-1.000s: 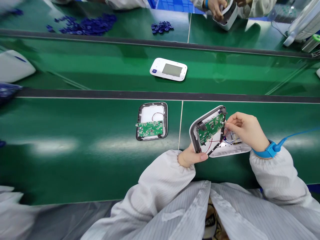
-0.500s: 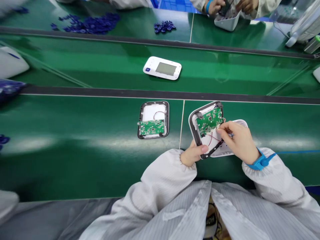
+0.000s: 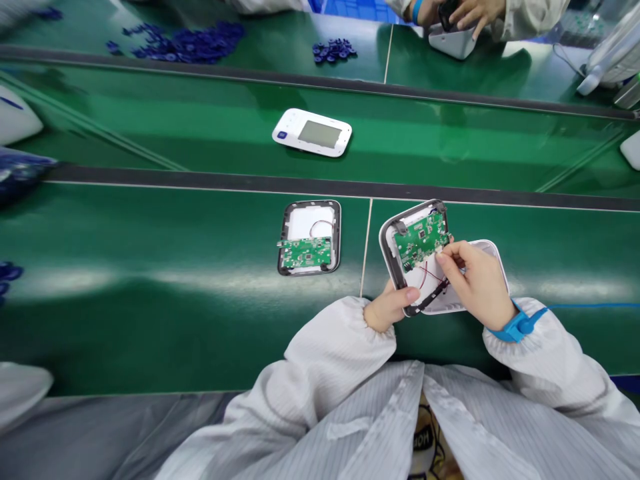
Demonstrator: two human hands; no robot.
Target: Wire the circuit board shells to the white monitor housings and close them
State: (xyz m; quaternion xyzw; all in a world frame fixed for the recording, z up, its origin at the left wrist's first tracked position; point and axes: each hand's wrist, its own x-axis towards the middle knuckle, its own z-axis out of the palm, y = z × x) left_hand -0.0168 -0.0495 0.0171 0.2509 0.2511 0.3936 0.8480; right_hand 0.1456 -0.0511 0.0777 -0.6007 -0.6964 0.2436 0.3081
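My left hand (image 3: 391,306) grips a grey-rimmed white device casing (image 3: 389,251), thumb over its lower edge and fingers underneath. The casing is tilted, with its inside facing me. In it lies a green circuit board (image 3: 423,239), and thin red and dark wires (image 3: 425,275) run below the board. My right hand (image 3: 477,280) is closed in a pinch at the board's lower right edge; whatever sits between the fingertips is too small to make out. Behind and below the casing, partly covered by my right hand, is a white plastic shell (image 3: 493,252) on the table.
A second open casing with a circuit board (image 3: 307,253) lies to the left. On the green belt beyond the dark rail rests a white device with a screen (image 3: 320,133). Blue parts (image 3: 187,43) are heaped across from me, near a co-worker's hands (image 3: 475,12). A blue wrist strap (image 3: 517,327) trails a cord rightward.
The white device with the screen has moved left along the belt. Across the table, the co-worker's hand has spread over a white shell. My hands keep nearly the same grip.
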